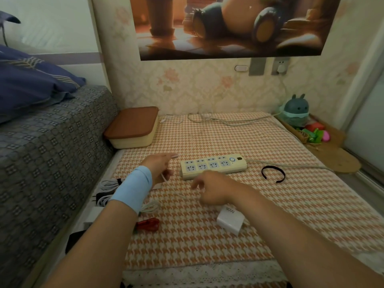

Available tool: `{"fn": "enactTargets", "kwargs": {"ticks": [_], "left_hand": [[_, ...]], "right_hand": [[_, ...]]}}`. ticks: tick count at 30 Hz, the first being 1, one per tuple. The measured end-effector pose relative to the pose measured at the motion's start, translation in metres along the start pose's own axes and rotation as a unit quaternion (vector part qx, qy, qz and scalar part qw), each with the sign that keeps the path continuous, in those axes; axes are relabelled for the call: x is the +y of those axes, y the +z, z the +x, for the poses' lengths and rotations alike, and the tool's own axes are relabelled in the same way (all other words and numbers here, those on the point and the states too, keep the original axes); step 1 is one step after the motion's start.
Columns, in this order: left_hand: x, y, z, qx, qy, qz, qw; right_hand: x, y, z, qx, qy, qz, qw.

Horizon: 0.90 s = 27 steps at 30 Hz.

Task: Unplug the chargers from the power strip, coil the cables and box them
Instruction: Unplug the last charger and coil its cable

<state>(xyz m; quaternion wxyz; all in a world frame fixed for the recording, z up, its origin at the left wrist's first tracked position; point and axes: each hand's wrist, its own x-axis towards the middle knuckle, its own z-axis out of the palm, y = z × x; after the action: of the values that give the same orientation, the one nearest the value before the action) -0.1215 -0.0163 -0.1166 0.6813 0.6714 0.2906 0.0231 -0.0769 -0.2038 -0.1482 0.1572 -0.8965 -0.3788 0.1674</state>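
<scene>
Since the cream plastic power strip is sitting empty, you're prob. coiling: L hand, left of strip, is pinching thin white cable; R hand, in front, is curling, grip unclear; brown-lidded cream box is waiting behind-left.

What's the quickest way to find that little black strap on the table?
Start at the cream power strip in the middle of the checked tablecloth. Just right of it lies the black strap: a thin open ring, the only dark thing on that side.
</scene>
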Motion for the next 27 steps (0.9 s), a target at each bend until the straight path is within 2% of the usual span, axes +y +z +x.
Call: {"fn": "enactTargets", "kwargs": {"ticks": [3,4,6,8,10,13,16,19,23,25,27], "left_hand": [[0.001,-0.015,-0.017,-0.082,0.055,0.124,0.987],[0.002,-0.02,-0.023,-0.111,0.068,0.165,0.978],[0.001,-0.025,-0.033,-0.142,0.088,0.234,0.958],[0.002,-0.026,-0.038,-0.139,0.087,0.246,0.955],[0.005,-0.026,-0.039,-0.096,0.086,0.256,0.958],[0.012,-0.024,-0.04,-0.038,0.119,0.346,0.93],[0.01,-0.023,-0.042,0.02,0.179,0.308,0.934],[0.002,-0.025,-0.042,0.126,0.23,0.244,0.934],[-0.006,-0.031,-0.039,0.263,0.203,0.154,0.931],[-0.011,-0.038,-0.036,0.314,0.172,0.112,0.927],[-0.015,-0.045,-0.034,0.344,0.127,0.168,0.915]], "right_hand": [[-0.004,-0.007,-0.002,0.168,-0.018,0.078,0.982],[-0.006,-0.009,-0.002,0.201,-0.039,0.09,0.975],[-0.009,-0.01,0.001,0.215,-0.075,0.033,0.973],[-0.012,-0.007,0.005,0.21,-0.1,-0.045,0.972],[-0.017,-0.007,0.004,0.202,-0.095,-0.047,0.974],[-0.023,-0.008,-0.003,0.208,-0.085,0.02,0.974],[-0.029,-0.011,-0.014,0.21,-0.072,-0.026,0.975],[-0.02,-0.015,-0.021,0.202,-0.034,-0.038,0.978],[0.001,-0.017,-0.03,0.156,0.031,-0.046,0.986],[0.007,-0.017,-0.031,0.155,0.047,-0.012,0.987],[0.008,-0.016,-0.029,0.164,0.05,0.031,0.985]]}}
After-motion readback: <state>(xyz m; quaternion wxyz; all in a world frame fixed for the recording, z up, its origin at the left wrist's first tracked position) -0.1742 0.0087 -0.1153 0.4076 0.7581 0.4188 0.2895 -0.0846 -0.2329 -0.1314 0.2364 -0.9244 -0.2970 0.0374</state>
